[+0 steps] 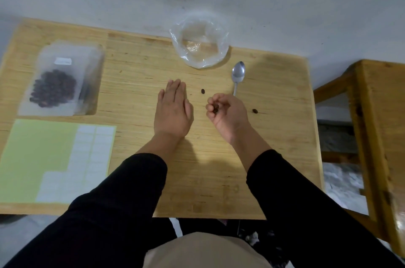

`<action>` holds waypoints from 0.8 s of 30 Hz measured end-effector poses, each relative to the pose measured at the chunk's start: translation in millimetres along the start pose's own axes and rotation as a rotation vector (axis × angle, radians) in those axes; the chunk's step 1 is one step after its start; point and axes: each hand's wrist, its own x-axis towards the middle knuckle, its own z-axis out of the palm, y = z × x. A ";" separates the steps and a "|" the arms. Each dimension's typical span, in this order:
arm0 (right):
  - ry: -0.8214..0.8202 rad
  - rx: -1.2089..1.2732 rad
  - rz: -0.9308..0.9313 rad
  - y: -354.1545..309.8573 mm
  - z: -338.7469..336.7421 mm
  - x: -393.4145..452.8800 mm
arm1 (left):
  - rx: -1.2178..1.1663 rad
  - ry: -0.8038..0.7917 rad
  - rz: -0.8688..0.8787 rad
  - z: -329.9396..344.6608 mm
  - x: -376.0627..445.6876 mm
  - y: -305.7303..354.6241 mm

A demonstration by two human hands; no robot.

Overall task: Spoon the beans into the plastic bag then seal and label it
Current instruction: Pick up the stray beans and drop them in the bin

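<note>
- Wooden table [274, 136] against a pale wall carries everything.
- Near left: label sheet [54, 158].
- Mid-table, left hand [173, 110] lies flat, fingers straight, holding nothing.
- Right hand [228, 112] curls palm-up around a few beans [215, 108]; two stray beans [203, 91] lie close by. Best gather those, fingers cupped so none roll.
- Spoon [238, 75] rests just beyond.
- Far: filled, labelled bag [63, 79] left; open empty plastic bag [200, 42] centre.

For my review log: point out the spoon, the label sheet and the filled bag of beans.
spoon [238, 74], head view, on its bowl.
label sheet [39, 158], head view, on its green backing.
filled bag [53, 88], head view, on the beans inside.
</note>
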 end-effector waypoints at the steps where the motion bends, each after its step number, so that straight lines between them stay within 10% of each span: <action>1: 0.003 -0.053 -0.018 -0.6 0.6 3.5 | -0.002 0.000 -0.002 -0.3 0.2 0.5; 9: 0.168 -1.223 -0.484 1.3 7.0 34.7 | -0.028 0.007 -0.020 -3.3 0.2 1.6; 24: 0.199 -1.409 -0.581 13.8 5.5 47.1 | -0.041 -0.033 -0.039 -5.5 2.2 1.5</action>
